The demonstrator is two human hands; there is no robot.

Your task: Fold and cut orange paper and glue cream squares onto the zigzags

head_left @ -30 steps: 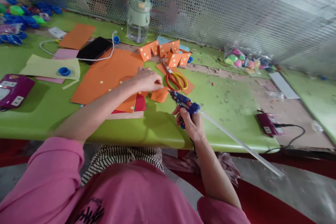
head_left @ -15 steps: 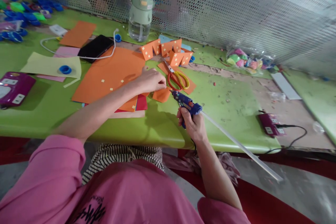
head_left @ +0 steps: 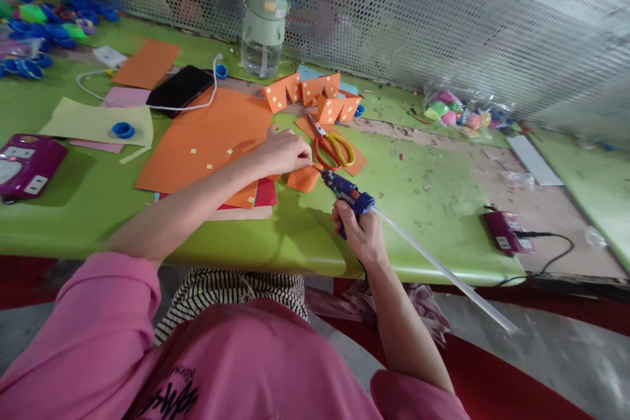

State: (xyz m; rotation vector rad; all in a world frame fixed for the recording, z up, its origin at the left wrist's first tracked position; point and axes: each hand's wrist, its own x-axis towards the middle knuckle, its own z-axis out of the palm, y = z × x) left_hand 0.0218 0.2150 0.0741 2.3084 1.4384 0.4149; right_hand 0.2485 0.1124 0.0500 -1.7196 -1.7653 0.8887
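My right hand (head_left: 360, 226) is wrapped round a dark blue glue gun (head_left: 347, 193), with a long clear glue stick (head_left: 433, 259) out of its back. The gun's nozzle is at the top edge of a small orange paper piece (head_left: 303, 178). My left hand (head_left: 286, 149) pinches that piece at its upper edge, fingertips close to the nozzle. Under my left wrist lies a large orange sheet (head_left: 211, 131) with small pale squares. Scissors (head_left: 335, 147) with red and yellow handles rest just behind the gun. Folded orange pieces (head_left: 319, 88) with pale squares stand farther back.
A water bottle (head_left: 264, 29) stands by the mesh screen. A black phone (head_left: 181, 88) with a white cable lies back left. Purple power boxes sit at the left (head_left: 30, 167) and right (head_left: 506, 231). Blue caps (head_left: 123, 130) and bagged colourful pieces (head_left: 467, 111) are also on the table.
The glue gun has shifted slightly left, its nozzle now at the small orange piece's top edge. The rear end of the glue stick has swung left and up a little. My left hand is nearly still.
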